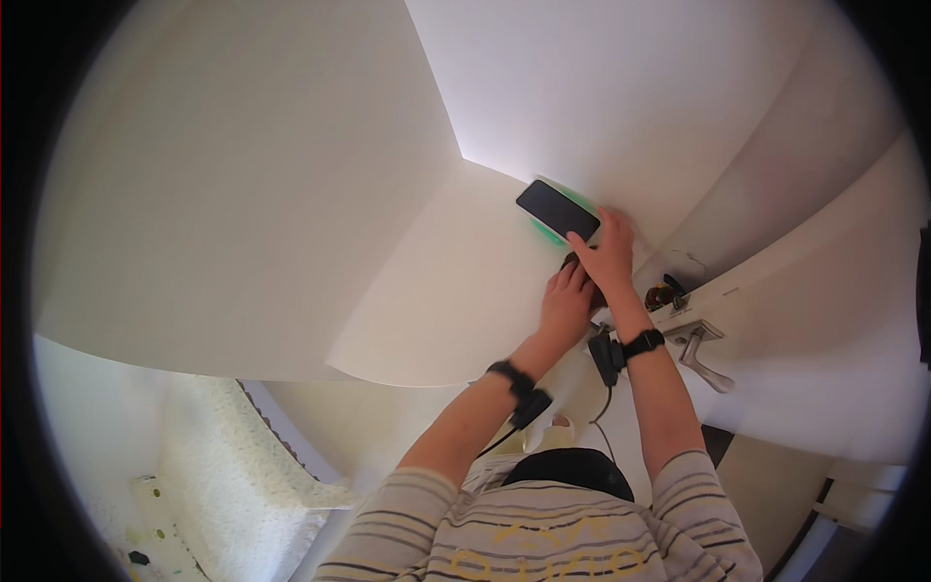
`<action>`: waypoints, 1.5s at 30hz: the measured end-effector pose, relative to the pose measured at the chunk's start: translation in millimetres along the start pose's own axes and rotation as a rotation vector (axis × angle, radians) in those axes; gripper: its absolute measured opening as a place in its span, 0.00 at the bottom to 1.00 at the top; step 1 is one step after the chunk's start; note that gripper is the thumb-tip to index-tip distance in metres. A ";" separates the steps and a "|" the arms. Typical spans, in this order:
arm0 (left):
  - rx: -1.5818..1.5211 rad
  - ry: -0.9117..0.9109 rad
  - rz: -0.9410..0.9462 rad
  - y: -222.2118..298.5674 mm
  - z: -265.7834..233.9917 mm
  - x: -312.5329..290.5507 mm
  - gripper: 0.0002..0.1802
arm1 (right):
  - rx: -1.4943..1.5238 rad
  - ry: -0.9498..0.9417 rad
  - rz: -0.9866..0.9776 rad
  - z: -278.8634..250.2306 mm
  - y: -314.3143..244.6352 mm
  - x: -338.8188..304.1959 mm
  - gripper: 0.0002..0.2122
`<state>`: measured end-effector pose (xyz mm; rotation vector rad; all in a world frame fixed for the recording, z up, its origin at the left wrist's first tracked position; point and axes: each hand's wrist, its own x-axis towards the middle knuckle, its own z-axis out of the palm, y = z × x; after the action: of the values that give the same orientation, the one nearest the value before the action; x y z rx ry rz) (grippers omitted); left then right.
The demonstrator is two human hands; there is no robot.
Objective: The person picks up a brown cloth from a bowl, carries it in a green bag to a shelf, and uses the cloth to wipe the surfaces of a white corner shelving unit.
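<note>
A dark-screened phone (pixel 560 210) lies tilted over a green item (pixel 546 233) on the white surface, near the corner of the white walls. My right hand (pixel 613 260) closes on the phone's near right end, its thumb at the lower corner and its fingers along the short edge. Just below and left of it, my left hand (pixel 567 299) is curled against a small dark brown thing (pixel 570 260), mostly covered by both hands. What that dark thing is cannot be made out.
Right of my hands stands a white door with a metal lever handle (pixel 700 354). Small dark and red items (pixel 665 293) sit by its edge. Cables hang from the black wrist devices (pixel 529 407). A pale patterned cover (pixel 228 475) is at lower left.
</note>
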<state>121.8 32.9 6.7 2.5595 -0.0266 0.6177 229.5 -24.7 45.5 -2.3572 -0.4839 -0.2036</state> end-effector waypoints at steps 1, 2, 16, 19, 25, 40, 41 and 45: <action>0.001 0.006 0.017 -0.4 11.3 14.7 0.27 | 0.052 0.123 -0.060 0.0 8.4 -8.2 0.29; 0.008 0.010 0.023 -3.6 17.5 20.6 0.26 | 0.080 0.081 -0.027 -5.3 7.5 -18.4 0.25; 0.444 0.111 -0.326 -142.9 -109.0 -30.7 0.25 | -0.167 -0.287 -0.504 31.4 -28.8 -98.7 0.24; 0.442 0.005 -0.420 -141.1 -111.3 -42.3 0.27 | -0.221 -0.273 -0.505 50.6 -44.9 -96.3 0.25; 0.384 0.236 -0.499 -157.7 -189.6 -152.2 0.22 | -0.278 -0.320 -0.507 64.4 -56.8 -102.7 0.25; -0.104 0.000 -0.154 -0.3 -64.7 -83.5 0.43 | 0.225 -0.304 -0.629 12.5 -30.2 -108.3 0.19; -0.157 -0.023 -0.135 3.7 -63.6 -74.9 0.46 | 0.223 -0.314 -0.634 8.7 -19.8 -106.1 0.19; -0.022 0.000 -0.183 -22.0 -102.4 -107.6 0.50 | 0.114 -0.377 -0.608 -4.9 -0.2 -104.1 0.22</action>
<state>-15.1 90.8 28.8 2.5044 0.1981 0.5442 133.9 -57.7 20.5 -2.0766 -1.3545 -0.0015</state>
